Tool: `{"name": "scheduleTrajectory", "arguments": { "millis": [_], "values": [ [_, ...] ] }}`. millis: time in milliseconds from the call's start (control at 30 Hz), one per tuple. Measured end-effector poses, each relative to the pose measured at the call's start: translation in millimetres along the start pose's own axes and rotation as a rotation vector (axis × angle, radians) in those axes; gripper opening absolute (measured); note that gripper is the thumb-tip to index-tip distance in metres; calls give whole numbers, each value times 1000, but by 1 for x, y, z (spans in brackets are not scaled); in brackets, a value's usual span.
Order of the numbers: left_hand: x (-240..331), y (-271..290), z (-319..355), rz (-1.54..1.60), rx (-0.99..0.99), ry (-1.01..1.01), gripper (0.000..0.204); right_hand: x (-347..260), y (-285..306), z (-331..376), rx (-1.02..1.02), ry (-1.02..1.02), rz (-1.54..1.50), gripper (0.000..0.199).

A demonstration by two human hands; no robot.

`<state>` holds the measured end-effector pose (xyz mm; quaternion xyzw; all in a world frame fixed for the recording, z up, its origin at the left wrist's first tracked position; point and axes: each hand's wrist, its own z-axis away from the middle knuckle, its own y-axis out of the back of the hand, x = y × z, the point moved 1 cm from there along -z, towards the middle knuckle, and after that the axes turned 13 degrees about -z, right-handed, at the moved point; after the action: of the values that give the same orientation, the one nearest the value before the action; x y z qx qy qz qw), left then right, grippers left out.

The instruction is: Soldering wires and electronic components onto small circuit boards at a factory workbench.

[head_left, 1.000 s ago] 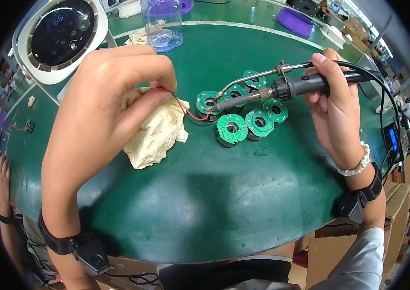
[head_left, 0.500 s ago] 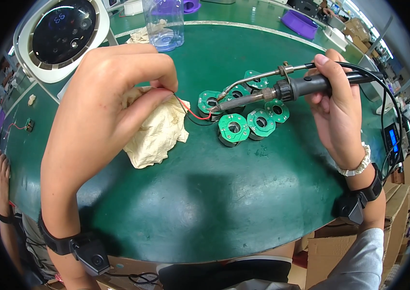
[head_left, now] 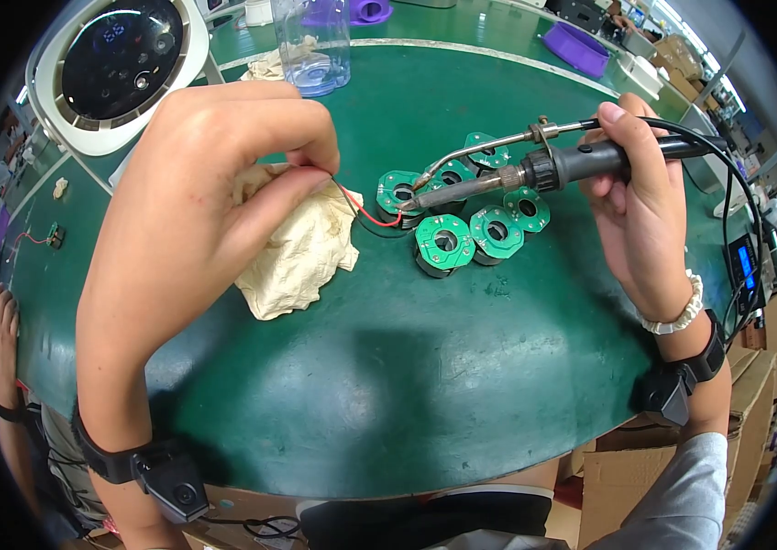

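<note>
My left hand point(head_left: 223, 174) pinches the ends of a red and a black wire point(head_left: 372, 220) between thumb and fingertips. The red wire runs to the edge of a green ring-shaped circuit board point(head_left: 392, 181) on a dark base. My right hand point(head_left: 638, 202) is wrapped round a black soldering iron point(head_left: 581, 163) with a thin metal feeder tube point(head_left: 480, 147) clamped above it. The iron's tip meets that board where the red wire ends. Several like boards, among them the nearest one point(head_left: 444, 240), stand close together under and beside the iron. A crumpled cream cloth point(head_left: 301, 261) lies below my left hand.
A white device with a round black display point(head_left: 122, 60) stands at the back left, near a clear plastic jar point(head_left: 317, 78). Purple trays point(head_left: 575, 49) sit farther back. A small wired part point(head_left: 55, 236) lies far left, near another person's hand point(head_left: 2, 325). Cardboard boxes point(head_left: 627, 481) stand below right.
Almost nothing differs. The boards and the cloth appear shifted very slightly to the right, while both hands and the iron's tip keep their places.
</note>
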<state>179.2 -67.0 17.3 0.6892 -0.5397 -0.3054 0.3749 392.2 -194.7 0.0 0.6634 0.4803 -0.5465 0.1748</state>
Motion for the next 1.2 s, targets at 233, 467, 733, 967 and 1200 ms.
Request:
{"name": "scheduleTrajectory", "arguments": {
  "millis": [233,467,733,967,1200],
  "values": [
    [0,0,0,14,-17,22,7,1,-1,0,6,2,14,22],
    [0,0,0,26,-26,34,7,0,1,-1,36,2,-17,22],
    [-1,-1,1,20,-9,9,7,1,1,0,20,-16,-3,23],
    [-1,-2,1,29,-2,15,7,1,1,0,20,-22,-3,23],
    [-1,-1,1,37,3,19,7,-1,0,0,37,-27,-29,22]
  ]
}}
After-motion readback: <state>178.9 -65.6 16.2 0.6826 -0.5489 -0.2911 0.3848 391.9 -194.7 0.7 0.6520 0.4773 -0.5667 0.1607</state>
